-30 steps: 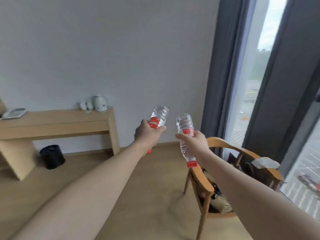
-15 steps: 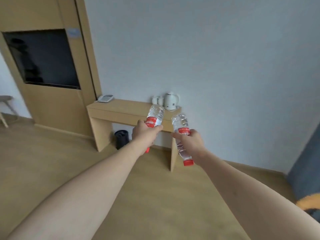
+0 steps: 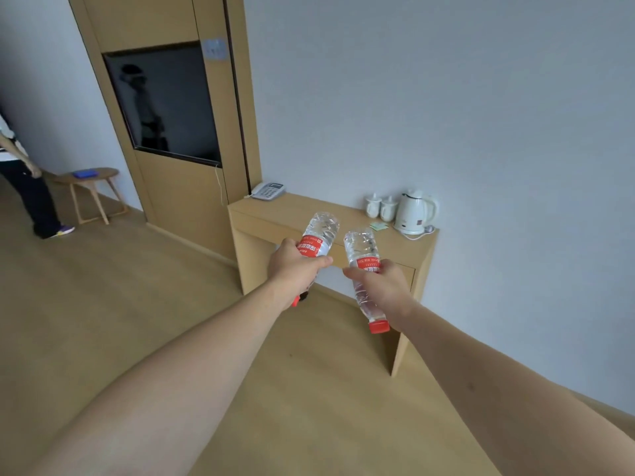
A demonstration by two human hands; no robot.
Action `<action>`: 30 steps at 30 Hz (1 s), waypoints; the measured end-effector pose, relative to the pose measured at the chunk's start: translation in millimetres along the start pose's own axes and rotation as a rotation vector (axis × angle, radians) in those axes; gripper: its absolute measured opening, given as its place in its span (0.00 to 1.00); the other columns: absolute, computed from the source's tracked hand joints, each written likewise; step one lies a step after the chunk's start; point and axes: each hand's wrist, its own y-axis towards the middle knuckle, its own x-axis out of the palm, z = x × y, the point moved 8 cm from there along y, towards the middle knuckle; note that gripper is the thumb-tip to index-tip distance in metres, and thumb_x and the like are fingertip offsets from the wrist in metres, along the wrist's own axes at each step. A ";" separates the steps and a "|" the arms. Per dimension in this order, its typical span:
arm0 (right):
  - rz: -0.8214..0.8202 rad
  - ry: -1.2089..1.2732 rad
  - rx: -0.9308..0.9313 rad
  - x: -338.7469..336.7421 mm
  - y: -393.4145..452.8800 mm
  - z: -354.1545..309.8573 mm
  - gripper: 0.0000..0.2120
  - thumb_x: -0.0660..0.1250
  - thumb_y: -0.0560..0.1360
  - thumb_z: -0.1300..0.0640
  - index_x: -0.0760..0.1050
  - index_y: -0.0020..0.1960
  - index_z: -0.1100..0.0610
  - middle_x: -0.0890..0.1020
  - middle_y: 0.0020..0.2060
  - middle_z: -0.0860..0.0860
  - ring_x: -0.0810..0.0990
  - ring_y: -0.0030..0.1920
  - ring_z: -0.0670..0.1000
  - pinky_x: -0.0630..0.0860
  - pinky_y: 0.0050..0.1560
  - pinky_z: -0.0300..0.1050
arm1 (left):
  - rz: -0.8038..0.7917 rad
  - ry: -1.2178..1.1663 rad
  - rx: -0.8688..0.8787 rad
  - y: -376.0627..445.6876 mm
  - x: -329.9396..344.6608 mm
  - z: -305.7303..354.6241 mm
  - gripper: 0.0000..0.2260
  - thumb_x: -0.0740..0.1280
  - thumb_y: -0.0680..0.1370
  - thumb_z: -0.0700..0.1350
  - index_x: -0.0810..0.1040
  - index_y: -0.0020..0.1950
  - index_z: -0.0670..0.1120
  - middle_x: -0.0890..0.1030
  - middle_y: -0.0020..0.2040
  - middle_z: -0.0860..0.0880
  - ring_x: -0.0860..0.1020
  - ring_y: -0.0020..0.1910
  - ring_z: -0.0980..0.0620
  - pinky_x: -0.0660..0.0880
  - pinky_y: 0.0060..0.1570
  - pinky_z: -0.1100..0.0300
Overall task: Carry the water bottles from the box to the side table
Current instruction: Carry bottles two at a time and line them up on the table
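With one water bottle [image 3: 318,237] clenched cap-down in the left hand [image 3: 292,269] and another [image 3: 365,280] likewise in the right hand [image 3: 383,286], midway through the carry: held above the floor, short of the wooden side table [image 3: 275,214], not yet set down. No box visible.

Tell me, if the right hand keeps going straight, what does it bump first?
Probably the wooden side table: the right hand and its bottle point at the top, short of the kettle. Depth is hard to judge.

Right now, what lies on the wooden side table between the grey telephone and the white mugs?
In the head view, bare wooden side table between grey telephone and white mugs; nothing sits there.
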 end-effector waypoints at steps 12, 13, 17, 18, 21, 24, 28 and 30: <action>0.004 0.052 0.057 83.7 244.6 -20.6 0.24 0.80 0.61 0.45 0.76 0.50 0.54 0.82 0.35 0.52 0.81 0.29 0.51 0.79 0.34 0.46 | -0.048 -0.007 -0.011 266.7 33.5 -8.5 0.28 0.80 0.61 0.55 0.73 0.55 0.51 0.84 0.42 0.46 0.83 0.34 0.48 0.84 0.39 0.46; 0.010 0.063 0.060 86.9 263.4 -25.9 0.24 0.80 0.60 0.45 0.76 0.50 0.53 0.83 0.35 0.52 0.82 0.29 0.51 0.80 0.34 0.47 | -0.045 -0.001 -0.007 288.5 35.0 -3.2 0.28 0.80 0.61 0.56 0.72 0.55 0.51 0.84 0.43 0.46 0.84 0.36 0.47 0.84 0.40 0.46; 0.009 0.084 0.080 98.6 331.8 -37.6 0.27 0.80 0.62 0.46 0.74 0.54 0.55 0.82 0.39 0.54 0.81 0.30 0.51 0.81 0.35 0.47 | -0.053 -0.024 -0.010 361.9 49.1 6.1 0.28 0.79 0.62 0.55 0.73 0.57 0.50 0.84 0.45 0.46 0.85 0.41 0.44 0.84 0.41 0.44; 0.007 0.086 0.088 101.9 348.3 -37.3 0.28 0.80 0.62 0.46 0.74 0.55 0.55 0.82 0.39 0.54 0.81 0.30 0.51 0.80 0.34 0.47 | -0.061 -0.017 -0.015 377.1 54.5 4.5 0.28 0.79 0.62 0.55 0.73 0.56 0.51 0.84 0.45 0.46 0.85 0.41 0.44 0.84 0.41 0.44; 0.011 0.103 0.113 112.1 399.6 -31.2 0.28 0.80 0.64 0.47 0.73 0.56 0.56 0.82 0.38 0.54 0.81 0.28 0.50 0.78 0.31 0.44 | -0.088 0.030 -0.019 424.5 73.5 -3.8 0.28 0.79 0.61 0.57 0.72 0.55 0.51 0.84 0.45 0.47 0.85 0.41 0.45 0.84 0.42 0.45; 0.008 0.113 0.119 121.8 459.7 -21.4 0.28 0.80 0.63 0.48 0.74 0.57 0.57 0.81 0.37 0.55 0.80 0.27 0.50 0.78 0.31 0.44 | -0.096 0.066 -0.009 481.5 97.0 -10.9 0.28 0.79 0.61 0.57 0.73 0.55 0.51 0.84 0.45 0.47 0.85 0.41 0.45 0.83 0.44 0.45; 0.030 0.131 0.135 124.4 546.2 -11.5 0.27 0.81 0.61 0.48 0.76 0.54 0.57 0.81 0.35 0.54 0.80 0.27 0.51 0.79 0.32 0.46 | -0.096 0.097 -0.005 564.0 132.9 -10.1 0.27 0.79 0.62 0.56 0.73 0.55 0.50 0.84 0.43 0.47 0.85 0.38 0.45 0.84 0.42 0.45; 0.030 0.147 0.146 121.8 589.2 -10.7 0.23 0.81 0.62 0.49 0.77 0.51 0.57 0.81 0.32 0.53 0.79 0.26 0.51 0.79 0.32 0.46 | -0.107 0.126 -0.013 604.9 150.7 -4.3 0.26 0.79 0.62 0.56 0.74 0.54 0.50 0.84 0.43 0.47 0.84 0.37 0.45 0.84 0.41 0.46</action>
